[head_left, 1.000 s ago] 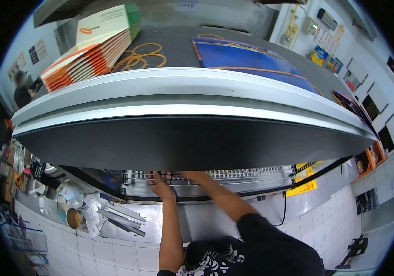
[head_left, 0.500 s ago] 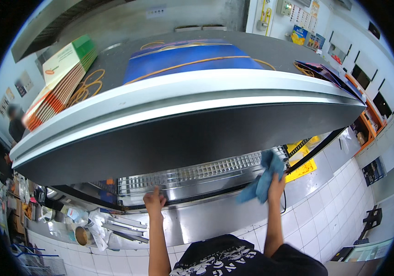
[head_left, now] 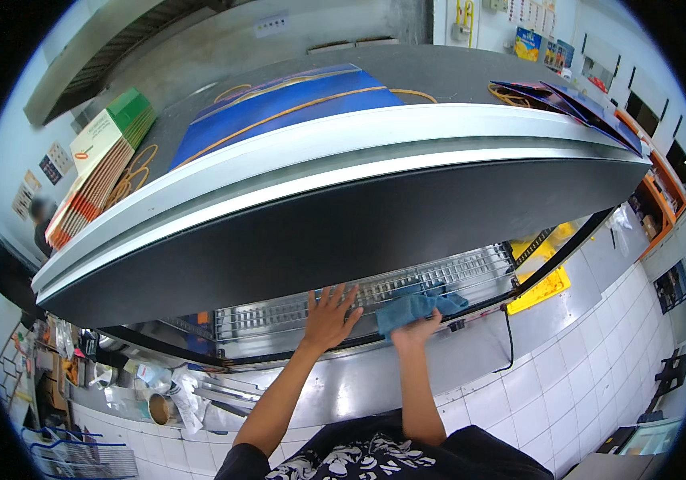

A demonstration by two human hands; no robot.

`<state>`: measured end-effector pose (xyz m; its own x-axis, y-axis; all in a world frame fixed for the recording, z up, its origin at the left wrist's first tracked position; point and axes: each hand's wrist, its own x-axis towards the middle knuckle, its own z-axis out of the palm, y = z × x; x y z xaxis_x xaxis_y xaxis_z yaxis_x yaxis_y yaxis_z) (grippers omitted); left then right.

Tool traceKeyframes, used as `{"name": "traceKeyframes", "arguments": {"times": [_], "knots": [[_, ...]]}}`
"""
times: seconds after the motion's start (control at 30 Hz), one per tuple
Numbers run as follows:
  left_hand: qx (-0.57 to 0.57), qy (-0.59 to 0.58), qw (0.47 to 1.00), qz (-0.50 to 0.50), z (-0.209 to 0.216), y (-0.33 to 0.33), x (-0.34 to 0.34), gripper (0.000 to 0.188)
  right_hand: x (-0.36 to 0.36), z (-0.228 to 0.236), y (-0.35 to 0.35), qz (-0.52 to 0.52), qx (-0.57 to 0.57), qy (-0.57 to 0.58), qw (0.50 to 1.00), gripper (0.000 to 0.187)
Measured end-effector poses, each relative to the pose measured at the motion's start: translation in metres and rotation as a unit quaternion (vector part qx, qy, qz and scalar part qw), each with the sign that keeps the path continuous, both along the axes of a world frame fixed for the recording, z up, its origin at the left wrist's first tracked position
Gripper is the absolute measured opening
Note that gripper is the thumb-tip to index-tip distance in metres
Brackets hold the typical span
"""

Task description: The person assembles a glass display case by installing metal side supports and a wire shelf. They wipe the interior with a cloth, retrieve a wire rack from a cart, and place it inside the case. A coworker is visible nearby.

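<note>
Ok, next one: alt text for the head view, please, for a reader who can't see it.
The right hand presses a blue cloth against a metal grille under a large curved hood, while the left hand lies flat on the grille beside it. Blue sheets and stacked flat boxes lie on top.

Left hand point(head_left: 328, 316) splayed flat, right hand point(head_left: 415, 330) seemingly clenched

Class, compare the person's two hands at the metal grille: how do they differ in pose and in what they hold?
The left hand lies flat with fingers spread and holds nothing; the right hand is closed on a blue cloth. The left hand touches the metal grille bare; the right hand presses the cloth against it. Both reach up from bare forearms.
</note>
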<state>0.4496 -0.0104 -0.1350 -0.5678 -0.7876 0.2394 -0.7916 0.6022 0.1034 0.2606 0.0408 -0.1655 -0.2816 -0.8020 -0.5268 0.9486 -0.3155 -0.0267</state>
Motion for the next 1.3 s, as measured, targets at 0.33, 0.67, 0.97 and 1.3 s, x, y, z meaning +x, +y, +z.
{"name": "traceKeyframes", "arguments": {"times": [0.33,0.67,0.97,1.3], "knots": [[0.068,0.009,0.998,-0.007,-0.007,-0.012,0.004,0.047,0.05,-0.005,-0.02,0.096,-0.022,0.035,0.994,0.05],[0.026,0.117,0.992,0.03,-0.013,-0.008,0.003,0.038,0.039,-0.029,-0.006,0.184,-0.029,0.332,0.925,0.042],[-0.039,0.25,0.962,0.103,-0.011,-0.008,0.03,0.036,-0.09,0.019,-0.063,0.048,0.159,0.929,0.33,0.038],[-0.179,0.288,0.907,0.251,-0.037,-0.003,0.059,0.023,0.214,-0.03,-0.197,0.125,-0.371,0.914,0.109,0.04]]}}
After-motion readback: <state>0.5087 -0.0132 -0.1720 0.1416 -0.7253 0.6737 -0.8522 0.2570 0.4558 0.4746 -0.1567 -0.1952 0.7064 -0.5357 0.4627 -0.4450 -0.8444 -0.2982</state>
